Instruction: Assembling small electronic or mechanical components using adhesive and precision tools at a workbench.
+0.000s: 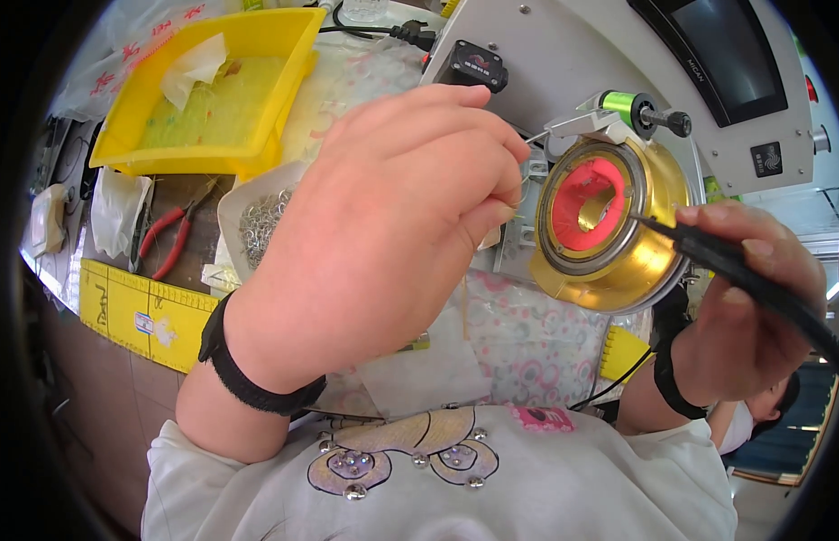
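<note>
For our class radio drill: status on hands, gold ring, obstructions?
Left hand: fingers curled, hold unclear. Right hand: gripping black pen-shaped tool, tip near the pink-lined gold ring. Left hand partly hides white tray of metal pieces.

At right of the frame, a black pen-like tool (730, 263) is gripped by the right hand (744, 338), its tip near a gold ring (654, 261). At centre, the left hand (392, 198) is held curled.

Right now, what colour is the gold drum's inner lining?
Inner lining: pinkish red, clearest in head view.
</note>
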The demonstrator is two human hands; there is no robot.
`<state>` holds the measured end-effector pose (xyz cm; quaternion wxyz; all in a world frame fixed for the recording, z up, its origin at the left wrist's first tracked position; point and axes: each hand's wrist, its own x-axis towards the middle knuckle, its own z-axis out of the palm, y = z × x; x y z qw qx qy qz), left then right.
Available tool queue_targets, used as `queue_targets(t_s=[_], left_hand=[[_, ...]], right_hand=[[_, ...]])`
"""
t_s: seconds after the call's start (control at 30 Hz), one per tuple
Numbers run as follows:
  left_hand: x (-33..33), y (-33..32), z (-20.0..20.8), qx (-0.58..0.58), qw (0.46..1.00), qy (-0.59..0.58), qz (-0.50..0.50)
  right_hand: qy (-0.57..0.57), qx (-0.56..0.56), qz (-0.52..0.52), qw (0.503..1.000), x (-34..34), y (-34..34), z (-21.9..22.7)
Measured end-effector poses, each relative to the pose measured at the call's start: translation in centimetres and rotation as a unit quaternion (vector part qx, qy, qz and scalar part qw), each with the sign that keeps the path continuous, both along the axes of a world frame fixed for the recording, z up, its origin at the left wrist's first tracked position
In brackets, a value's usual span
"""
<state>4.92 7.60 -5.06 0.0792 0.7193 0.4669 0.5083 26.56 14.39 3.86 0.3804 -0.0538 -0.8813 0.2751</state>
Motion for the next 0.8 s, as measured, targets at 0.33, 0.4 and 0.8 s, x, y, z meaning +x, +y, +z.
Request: queue_targets(t_s=[0.33, 0.4, 0.8], left_hand=[[-0.1, -0.1, -0.1, 0.003, 1.0, -0.001, 0.002], [-0.2, -0.1, -0.2, 0.005, 1.0, -0.004, -0.002], [-0.1, -0.1, -0.4, 0.011, 1.0, 0.005, 0.022]], right_hand=[[-0.267, 0.165, 0.081, 0.946, -2.2, 1.3, 1.9], [-0.239, 0.156, 0.082, 0.955, -2.1, 1.4, 1.2], [-0.175, 0.136, 0.089, 0.971, -2.1, 1.9, 0.2]])
